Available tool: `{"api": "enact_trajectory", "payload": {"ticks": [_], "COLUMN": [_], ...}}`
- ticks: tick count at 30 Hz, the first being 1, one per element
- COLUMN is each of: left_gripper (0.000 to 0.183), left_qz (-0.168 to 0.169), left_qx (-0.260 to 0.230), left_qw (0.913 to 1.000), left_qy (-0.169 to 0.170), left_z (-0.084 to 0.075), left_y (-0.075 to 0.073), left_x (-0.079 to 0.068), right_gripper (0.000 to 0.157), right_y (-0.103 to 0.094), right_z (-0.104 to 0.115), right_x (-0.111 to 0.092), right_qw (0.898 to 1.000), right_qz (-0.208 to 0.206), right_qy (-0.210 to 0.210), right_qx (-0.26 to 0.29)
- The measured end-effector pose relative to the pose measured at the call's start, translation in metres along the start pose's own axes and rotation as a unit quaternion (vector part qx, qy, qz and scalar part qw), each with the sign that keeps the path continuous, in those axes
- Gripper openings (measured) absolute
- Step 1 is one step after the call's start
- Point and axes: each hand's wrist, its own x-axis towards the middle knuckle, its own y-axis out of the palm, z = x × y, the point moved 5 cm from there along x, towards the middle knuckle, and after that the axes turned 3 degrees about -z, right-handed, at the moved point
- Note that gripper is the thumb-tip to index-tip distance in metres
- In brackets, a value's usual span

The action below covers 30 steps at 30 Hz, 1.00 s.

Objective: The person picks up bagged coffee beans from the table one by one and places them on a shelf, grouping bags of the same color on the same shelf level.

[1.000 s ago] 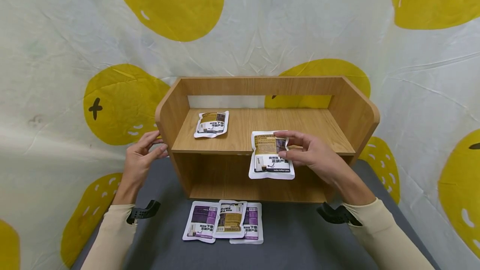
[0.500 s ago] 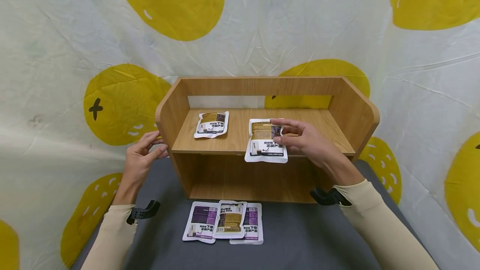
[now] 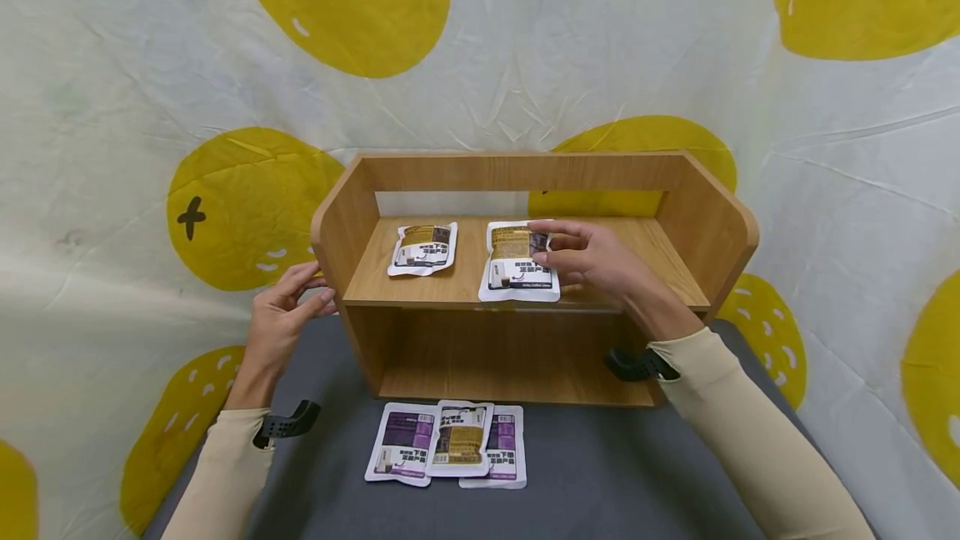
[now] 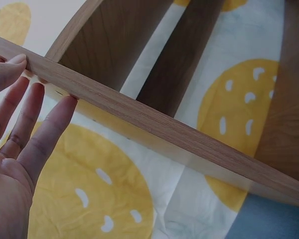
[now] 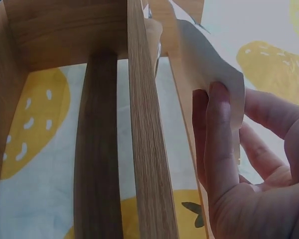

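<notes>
And the right hand (image 3: 588,261) is pinching a gold-labelled coffee pouch (image 3: 513,265) at its right side between thumb and fingers, holding it just above the wooden upper board (image 3: 468,283), where a second gold pouch (image 3: 422,250) is lying to the left of those fingertips. Over on the other side, the left hand's (image 3: 281,319) loosely extended fingers are touching the wooden left side panel (image 3: 341,223), the thumb sitting by its front edge. Below and between both sets of fingers, a third gold pouch (image 3: 460,440) is overlapping two purple-labelled pouches (image 3: 402,444) on the dark grey table (image 3: 585,482).
</notes>
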Motion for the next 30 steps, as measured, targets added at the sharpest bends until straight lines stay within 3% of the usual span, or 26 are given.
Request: {"api": "enact_trajectory", "payload": {"ticks": [11,30], "left_gripper": [0.048,0.048], "left_qz": [0.003,0.005], "left_qx": [-0.006,-0.007], "left_qw": [1.0000,1.0000], "left_qy": [0.004,0.001], "left_z": [-0.001,0.000], "left_y": [0.001,0.000], "left_x": [0.001,0.000], "right_gripper": [0.058,0.055], "right_y": [-0.005,-0.006], "right_z": [0.002,-0.006], "right_x": [0.018,0.050], "right_qw": [1.000,0.995], "right_qz": [0.009,0.032], "right_qy": [0.014,0.085], "right_qx": [-0.023,-0.042]}}
